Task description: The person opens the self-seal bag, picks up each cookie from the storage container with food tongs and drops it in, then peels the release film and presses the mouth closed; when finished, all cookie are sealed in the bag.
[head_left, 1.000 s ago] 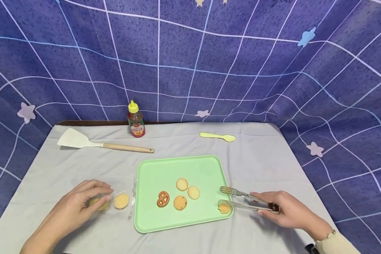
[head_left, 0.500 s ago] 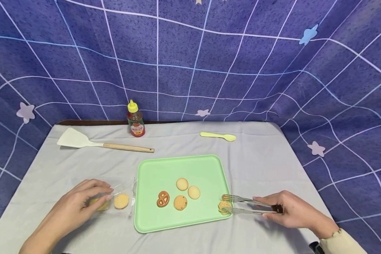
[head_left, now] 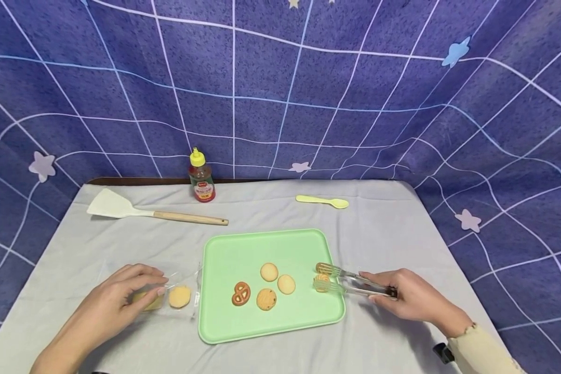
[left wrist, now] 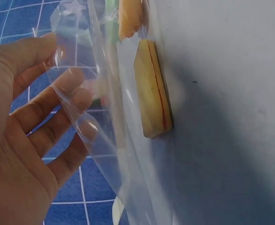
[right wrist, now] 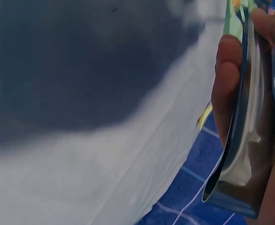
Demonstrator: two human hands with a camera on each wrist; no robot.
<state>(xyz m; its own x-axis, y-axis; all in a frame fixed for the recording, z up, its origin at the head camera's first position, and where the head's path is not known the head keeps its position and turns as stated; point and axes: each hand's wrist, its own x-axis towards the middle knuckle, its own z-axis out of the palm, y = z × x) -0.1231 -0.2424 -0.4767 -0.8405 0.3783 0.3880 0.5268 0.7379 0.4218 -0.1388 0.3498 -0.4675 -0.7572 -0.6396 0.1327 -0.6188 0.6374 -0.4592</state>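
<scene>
My left hand pinches the edge of a clear plastic bag between thumb and fingers, holding its upper film off the table. Inside the bag lie a rectangular biscuit with a red line along its side and a round yellow biscuit. My right hand grips metal tongs near their bend. Their tips stand on either side of a swirl cookie over the right part of the green tray. Whether that cookie is lifted I cannot tell.
On the tray are a pretzel, a speckled cookie and two plain round cookies, one of them a pale cookie. Behind it lie a white spatula and a yellow spoon. A sauce bottle stands upright at the back.
The tongs closed in around the swirl cookie at the tray's right edge. Cookie and tongs then moved up and slightly left in the head view. My left hand stays put.
</scene>
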